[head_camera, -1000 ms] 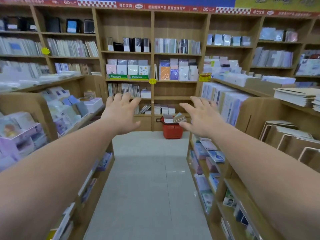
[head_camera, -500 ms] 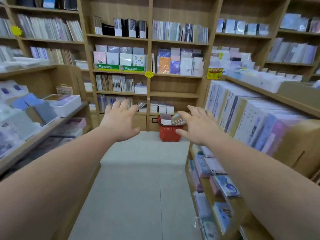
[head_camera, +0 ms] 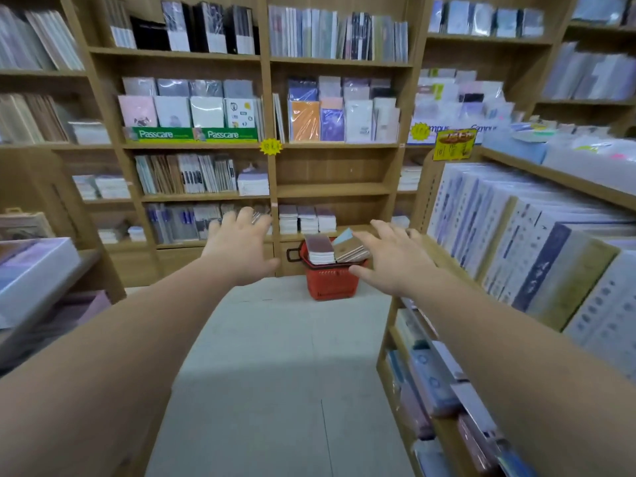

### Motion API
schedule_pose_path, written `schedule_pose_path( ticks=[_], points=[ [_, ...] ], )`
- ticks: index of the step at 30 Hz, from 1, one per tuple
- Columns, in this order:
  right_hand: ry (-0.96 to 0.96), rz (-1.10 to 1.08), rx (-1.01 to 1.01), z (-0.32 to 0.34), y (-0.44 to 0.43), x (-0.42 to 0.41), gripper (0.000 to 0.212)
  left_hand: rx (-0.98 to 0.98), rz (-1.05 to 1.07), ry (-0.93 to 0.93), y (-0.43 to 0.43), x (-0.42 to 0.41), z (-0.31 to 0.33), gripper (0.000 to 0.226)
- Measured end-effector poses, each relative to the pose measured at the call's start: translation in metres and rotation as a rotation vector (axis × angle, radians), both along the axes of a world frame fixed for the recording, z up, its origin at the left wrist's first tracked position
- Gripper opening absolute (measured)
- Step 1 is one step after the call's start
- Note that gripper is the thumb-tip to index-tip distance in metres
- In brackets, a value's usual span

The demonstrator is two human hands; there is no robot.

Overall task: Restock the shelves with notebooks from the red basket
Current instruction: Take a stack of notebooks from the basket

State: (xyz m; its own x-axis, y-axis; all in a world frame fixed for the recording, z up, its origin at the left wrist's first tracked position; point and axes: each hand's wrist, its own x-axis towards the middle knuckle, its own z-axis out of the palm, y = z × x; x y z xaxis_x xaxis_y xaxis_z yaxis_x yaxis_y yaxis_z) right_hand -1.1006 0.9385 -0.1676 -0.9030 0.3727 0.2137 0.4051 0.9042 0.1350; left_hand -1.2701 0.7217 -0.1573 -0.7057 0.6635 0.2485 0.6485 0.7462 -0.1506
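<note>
A red basket (head_camera: 331,283) stands on the floor at the end of the aisle, against the back shelving. Stacked notebooks (head_camera: 335,249) fill it and rise above its rim. My left hand (head_camera: 240,248) is stretched out in front of me, fingers spread, holding nothing, to the left of the basket in view. My right hand (head_camera: 392,258) is also held out with fingers apart, to the right of the basket in view. Both hands are well short of the basket. The back shelves (head_camera: 332,190) hold rows of notebooks; one middle compartment is bare.
Wooden display racks (head_camera: 457,266) flank the aisle on both sides, packed with wrapped stationery. A white box (head_camera: 32,270) lies on the left rack. The pale tiled floor (head_camera: 275,373) runs straight ahead to the basket.
The view has advanced down the aisle. The basket and back shelves look larger and closer. Both hands stay outstretched and empty.
</note>
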Motion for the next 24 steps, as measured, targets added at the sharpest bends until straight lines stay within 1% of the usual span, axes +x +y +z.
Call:
schedule_pose_path(
  ticks=[5,11,18,24],
  points=[
    [-0.036,-0.029,-0.033,-0.026,0.099,-0.091,0.074,-0.034,-0.023,0.007,0.095,-0.088,-0.024,0.087],
    [-0.067,-0.017,-0.118,-0.053,0.215,-0.191,0.073,-0.038,0.053,-0.069,0.206,-0.179,-0.05,0.085],
    [-0.165,-0.011,-0.189,-0.088,0.32,-0.292,0.073,-0.093,0.049,-0.127,0.317,-0.274,-0.08,0.087],
    [-0.194,-0.046,-0.209,-0.113,0.403,-0.401,0.072,-0.119,0.003,-0.187,0.408,-0.397,-0.116,0.091]
  ],
)
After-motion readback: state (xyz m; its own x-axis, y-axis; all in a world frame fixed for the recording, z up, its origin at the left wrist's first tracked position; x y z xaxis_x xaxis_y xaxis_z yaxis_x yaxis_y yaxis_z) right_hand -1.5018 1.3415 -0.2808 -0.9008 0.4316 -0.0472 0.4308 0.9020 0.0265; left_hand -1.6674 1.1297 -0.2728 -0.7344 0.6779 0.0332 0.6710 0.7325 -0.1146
